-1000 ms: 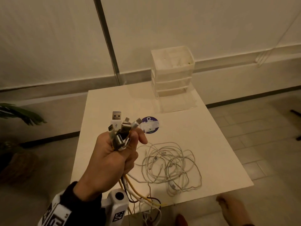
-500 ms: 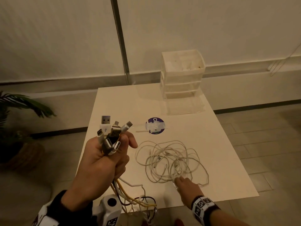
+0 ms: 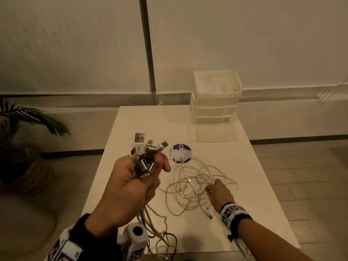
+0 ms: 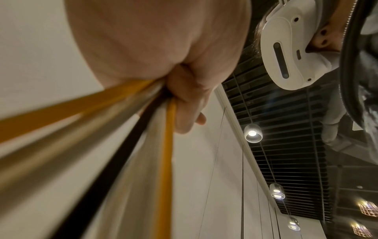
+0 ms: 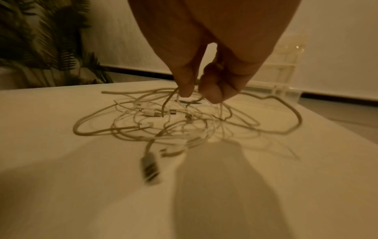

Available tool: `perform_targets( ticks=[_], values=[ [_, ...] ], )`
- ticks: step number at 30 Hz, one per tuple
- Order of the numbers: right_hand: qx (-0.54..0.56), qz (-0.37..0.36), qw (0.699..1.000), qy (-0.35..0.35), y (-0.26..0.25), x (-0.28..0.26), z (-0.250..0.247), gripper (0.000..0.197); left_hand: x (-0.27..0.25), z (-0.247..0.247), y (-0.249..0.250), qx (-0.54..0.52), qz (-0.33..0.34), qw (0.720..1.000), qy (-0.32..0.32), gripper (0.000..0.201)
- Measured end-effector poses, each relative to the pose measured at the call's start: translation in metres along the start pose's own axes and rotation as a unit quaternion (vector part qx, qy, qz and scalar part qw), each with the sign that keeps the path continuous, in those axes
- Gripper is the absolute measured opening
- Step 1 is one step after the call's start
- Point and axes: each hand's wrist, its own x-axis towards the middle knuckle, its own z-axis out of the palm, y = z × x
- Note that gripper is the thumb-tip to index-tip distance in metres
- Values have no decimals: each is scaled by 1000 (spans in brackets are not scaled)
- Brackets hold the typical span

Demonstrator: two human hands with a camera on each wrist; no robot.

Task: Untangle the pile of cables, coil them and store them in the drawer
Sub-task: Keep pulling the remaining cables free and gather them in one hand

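My left hand (image 3: 143,178) is raised over the table's left side and grips a bundle of cable plugs (image 3: 145,155) that stick up out of the fist. The yellow, white and black cables (image 3: 150,219) hang below it, and they run past the palm (image 4: 184,105) in the left wrist view. A tangle of white cables (image 3: 188,185) lies mid-table. My right hand (image 3: 210,187) reaches into its right side, where thumb and forefinger (image 5: 185,90) pinch a white strand of the tangle (image 5: 163,126). A white three-drawer unit (image 3: 216,98) stands at the far right.
A clear drawer (image 3: 216,132) lies on the white table (image 3: 131,119) in front of the unit. A round purple sticker (image 3: 180,153) is beside the tangle. A USB plug (image 5: 150,169) trails towards the near edge. A potted plant (image 3: 18,129) stands on the floor at left.
My right hand came up from below the table edge and moved forward into the white tangle. The left hand kept its grip on the plugs and stayed raised.
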Motion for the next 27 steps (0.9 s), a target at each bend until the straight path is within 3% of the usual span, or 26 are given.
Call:
perform_targets(
  ticks=[3,6,13,16,19,21,22,25,27],
  values=[
    [59,16,997,-42,14,-12,18,43,1,-1,0,-11,-1,1000,7,44],
    [-9,-22,997,-72,32,-28,36,53,1,-2,-2,-9,0,1000,22,44],
    [-90,-9,992,-91,31,-32,56,29,7,4,-6,4,-14,1000,22,49],
    [-13,22,995,-93,18,-27,33,6,11,3,-4,8,-17,1000,22,50],
    [133,-6,991,0,-2,-15,-21,17,19,0,-6,7,-10,999,33,44],
    [257,-52,961,86,-28,-14,-69,12,28,-1,-9,-6,-5,999,49,36],
    [340,-59,932,107,-45,-16,-93,7,34,-1,-8,-10,-3,998,59,32],
    [569,-78,814,90,-89,-27,-149,11,49,4,-7,-17,-1,997,77,27],
    [628,-102,767,87,-118,-38,-171,16,55,9,-5,-20,6,997,72,28]
  ],
)
